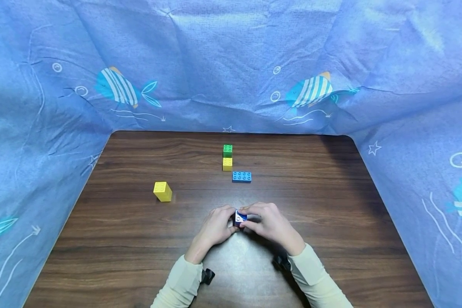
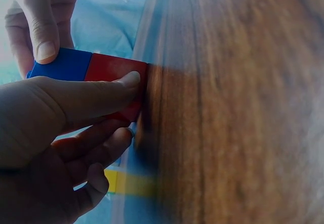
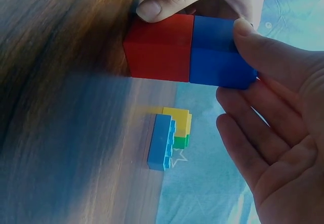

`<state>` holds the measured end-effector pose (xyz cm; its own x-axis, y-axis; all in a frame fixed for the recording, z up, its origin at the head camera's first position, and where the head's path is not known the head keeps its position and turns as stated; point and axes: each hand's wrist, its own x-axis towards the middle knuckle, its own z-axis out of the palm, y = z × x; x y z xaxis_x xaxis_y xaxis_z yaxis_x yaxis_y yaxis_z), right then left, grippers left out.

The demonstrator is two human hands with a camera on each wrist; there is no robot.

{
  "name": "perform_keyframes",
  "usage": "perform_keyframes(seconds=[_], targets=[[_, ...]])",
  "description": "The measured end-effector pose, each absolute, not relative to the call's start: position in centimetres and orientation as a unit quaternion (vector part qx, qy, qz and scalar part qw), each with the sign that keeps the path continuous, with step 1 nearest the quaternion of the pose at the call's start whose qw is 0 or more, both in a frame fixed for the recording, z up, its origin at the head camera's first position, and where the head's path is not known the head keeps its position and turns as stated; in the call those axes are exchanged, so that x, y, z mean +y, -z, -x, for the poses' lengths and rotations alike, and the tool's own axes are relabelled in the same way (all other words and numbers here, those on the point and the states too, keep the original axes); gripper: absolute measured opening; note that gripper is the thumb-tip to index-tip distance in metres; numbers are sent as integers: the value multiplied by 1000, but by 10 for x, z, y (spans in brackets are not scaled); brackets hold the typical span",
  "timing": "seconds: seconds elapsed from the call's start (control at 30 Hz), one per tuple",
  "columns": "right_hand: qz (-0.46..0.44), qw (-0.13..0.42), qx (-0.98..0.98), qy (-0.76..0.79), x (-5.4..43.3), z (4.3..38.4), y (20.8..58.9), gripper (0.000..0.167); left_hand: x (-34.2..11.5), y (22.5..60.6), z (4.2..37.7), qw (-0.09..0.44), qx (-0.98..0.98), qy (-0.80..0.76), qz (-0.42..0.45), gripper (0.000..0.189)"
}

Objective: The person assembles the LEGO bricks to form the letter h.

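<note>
A dark blue toy brick (image 3: 217, 57) sits on top of a red brick (image 3: 159, 49), and the two form a small upright stack on the table. My left hand (image 1: 217, 224) pinches the red brick low down, its thumb lying across one face in the left wrist view. On the other side, my right hand (image 1: 271, 222) pinches the blue brick between thumb and fingers. From the head view only the blue brick's studded top shows, bright with glare; the red one is hidden below it.
Beyond the hands lies a lighter blue eight-stud brick (image 1: 241, 177). Behind it are a small yellow brick (image 1: 227, 164) and a green brick (image 1: 228, 150) in line. A tall yellow block (image 1: 163, 191) stands to the left. Blue fish-print cloth (image 1: 223, 64) surrounds the wooden table (image 1: 111, 239).
</note>
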<state>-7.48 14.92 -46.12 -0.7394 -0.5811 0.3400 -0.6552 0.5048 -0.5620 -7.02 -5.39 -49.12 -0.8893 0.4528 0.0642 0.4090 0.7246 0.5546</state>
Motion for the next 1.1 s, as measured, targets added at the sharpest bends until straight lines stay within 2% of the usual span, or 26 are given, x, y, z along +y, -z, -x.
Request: perform_keyframes(seconds=[1.1], targets=[[-385,70,-859,-330,151,77,463,28,-56,493,73,66,917,-308,-243,32]])
